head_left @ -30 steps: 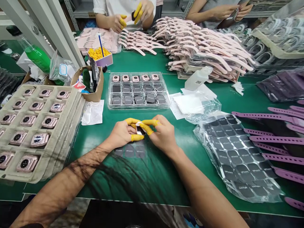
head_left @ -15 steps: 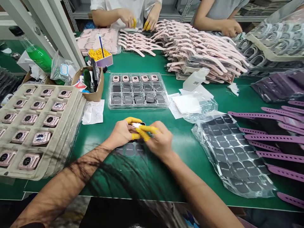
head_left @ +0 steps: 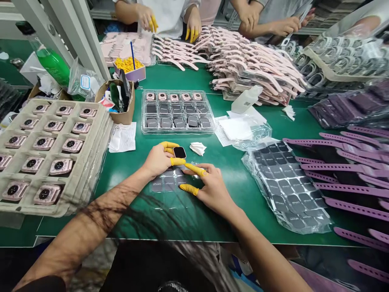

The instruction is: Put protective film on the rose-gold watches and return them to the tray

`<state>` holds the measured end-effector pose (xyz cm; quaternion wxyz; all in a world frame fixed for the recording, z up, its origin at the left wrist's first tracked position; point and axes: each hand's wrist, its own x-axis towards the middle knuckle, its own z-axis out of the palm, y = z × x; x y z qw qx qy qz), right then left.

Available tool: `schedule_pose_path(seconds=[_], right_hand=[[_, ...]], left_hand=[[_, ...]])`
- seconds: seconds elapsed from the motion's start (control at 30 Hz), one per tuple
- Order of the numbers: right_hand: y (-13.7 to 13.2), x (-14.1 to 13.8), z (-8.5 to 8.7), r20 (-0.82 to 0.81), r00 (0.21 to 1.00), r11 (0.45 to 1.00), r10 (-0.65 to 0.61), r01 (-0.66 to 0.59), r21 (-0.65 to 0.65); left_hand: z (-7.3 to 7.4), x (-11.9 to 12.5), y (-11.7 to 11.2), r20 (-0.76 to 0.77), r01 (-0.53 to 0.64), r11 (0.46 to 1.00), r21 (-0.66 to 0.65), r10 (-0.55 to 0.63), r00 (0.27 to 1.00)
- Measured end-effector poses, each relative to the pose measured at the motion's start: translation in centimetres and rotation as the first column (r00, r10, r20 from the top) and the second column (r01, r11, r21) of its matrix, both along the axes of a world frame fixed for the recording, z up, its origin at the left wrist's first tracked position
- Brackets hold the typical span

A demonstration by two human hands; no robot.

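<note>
My left hand (head_left: 158, 160), with yellow finger cots, pinches a small smartwatch body (head_left: 179, 152) whose dark screen faces up, just above the green table. My right hand (head_left: 209, 188) lies below and right of it, yellow-tipped thumb and forefinger spread over a clear sheet of dark screen films (head_left: 168, 181) on the table. A crumpled white wipe (head_left: 197, 148) rests just right of the watch body.
A clear tray (head_left: 145, 129) of watch bodies sits behind my hands. Pulp trays (head_left: 100, 121) of pink watch bodies are stacked at left. A bag of film sheets (head_left: 285, 186) and purple straps (head_left: 352, 170) lie at right. Other people's hands work over pink straps (head_left: 258, 61) at the back.
My right hand let go of the watch body and dropped onto the film sheet. The white wipe now lies on the table. My left hand keeps the watch body.
</note>
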<state>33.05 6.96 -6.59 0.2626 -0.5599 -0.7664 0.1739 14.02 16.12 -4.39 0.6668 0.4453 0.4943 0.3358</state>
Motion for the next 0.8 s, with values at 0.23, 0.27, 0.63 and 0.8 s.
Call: schedule_pose_path(seconds=[0.23, 0.27, 0.63, 0.8], right_hand=[[1.7, 0.7, 0.3, 0.072, 0.989, 0.989, 0.129, -0.123, -0.076], [1.5, 1.0, 0.2, 0.103, 0.986, 0.989, 0.134, -0.127, -0.078], [3.4, 0.1, -0.9, -0.107, 0.987, 0.987, 0.117, -0.104, 0.122], [3.8, 0.2, -1.0, -0.15, 0.975, 0.959, 0.166, -0.124, 0.253]], left_hand=[[1.0, -0.8, 0.4, 0.049, -0.014, 0.997, -0.074, 0.017, 0.999], [1.1, -0.8, 0.4, 0.044, 0.004, 0.996, -0.089, -0.001, 0.999], [0.9, -0.6, 0.4, 0.07, 0.052, 0.975, -0.217, -0.037, 0.997], [0.9, -0.8, 0.6, 0.129, 0.033, 0.97, -0.241, -0.002, 0.992]])
